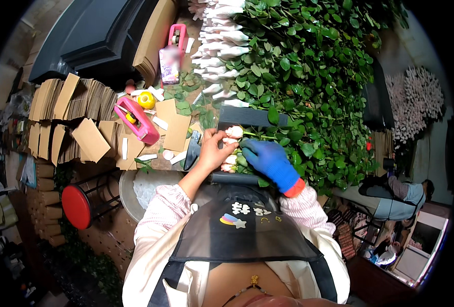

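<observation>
Several pale pink roses lie with their heads side by side at the table's near edge, in a dark grey ribbed holder. My bare left hand is at the blooms from the left, thumb and forefinger closed against a rose head. From the right, my right hand in a blue knitted glove has its fingers curled round the roses just below the heads; the stems under them are hidden. The leafy stems run off to the right. Beside my left hand stands a dark stapler-like tool.
Pink tape dispensers, a yellow roll and cardboard sheets lie to the left, beside stacked cardboard. White-wrapped flower heads and dense green foliage fill the far side. A red stool stands at lower left.
</observation>
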Available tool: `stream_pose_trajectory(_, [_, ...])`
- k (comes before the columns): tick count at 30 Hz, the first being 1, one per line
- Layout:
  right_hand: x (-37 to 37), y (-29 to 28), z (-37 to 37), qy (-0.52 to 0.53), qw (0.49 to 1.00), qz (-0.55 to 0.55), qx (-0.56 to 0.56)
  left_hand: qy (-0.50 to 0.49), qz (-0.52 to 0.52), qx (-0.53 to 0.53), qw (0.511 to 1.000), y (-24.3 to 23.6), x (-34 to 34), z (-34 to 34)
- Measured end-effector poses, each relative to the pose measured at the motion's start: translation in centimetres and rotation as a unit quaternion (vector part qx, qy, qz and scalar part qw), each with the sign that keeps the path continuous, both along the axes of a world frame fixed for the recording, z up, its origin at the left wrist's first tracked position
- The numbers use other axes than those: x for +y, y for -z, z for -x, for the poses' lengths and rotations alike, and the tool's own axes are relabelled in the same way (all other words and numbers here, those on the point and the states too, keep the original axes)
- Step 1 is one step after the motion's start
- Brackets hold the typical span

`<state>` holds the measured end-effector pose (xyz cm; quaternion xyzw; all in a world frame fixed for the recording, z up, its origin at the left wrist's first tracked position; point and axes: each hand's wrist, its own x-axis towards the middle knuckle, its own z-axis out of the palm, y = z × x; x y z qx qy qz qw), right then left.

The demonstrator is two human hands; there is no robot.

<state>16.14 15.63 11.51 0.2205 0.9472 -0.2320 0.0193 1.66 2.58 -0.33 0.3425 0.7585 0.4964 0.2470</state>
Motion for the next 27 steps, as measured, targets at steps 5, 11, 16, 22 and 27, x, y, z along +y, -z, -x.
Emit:
stream_pose_trajectory(5, [-0.3, 1.7, -0.1, 0.04, 0.978, 0.045, 0.198, -0.018, -0.008, 0.037, 0.999, -0.5, -0.1, -0.5])
stream_pose_trajectory(11, [-0.5, 6.0, 0.4, -0.013, 0.985, -0.076, 0.153, -0.019, 0.0, 0.034, 0.999, -0.5, -0.1, -0.5])
stream_pose_trajectory(16, [0.0, 5.1, 1.3, -0.016, 0.997, -0.05, 0.054, 0.005, 0.031, 0.017, 0.999, -1.2, -0.1, -0.3])
stream_pose_trajectory(22, [-0.8, -2.0, 0.1, 0.05, 0.981, -0.006, 0.186, -0.098, -0.041, 0.039, 0.994, 0.4, -4.4, 3.7])
stream_pose_trajectory(27, [-1.4, -2.1, -1.0, 0.08, 0.976, 0.031, 0.199, -0.146, 0.225, 0.281, 0.921, 3.0, -7.3, 7.9])
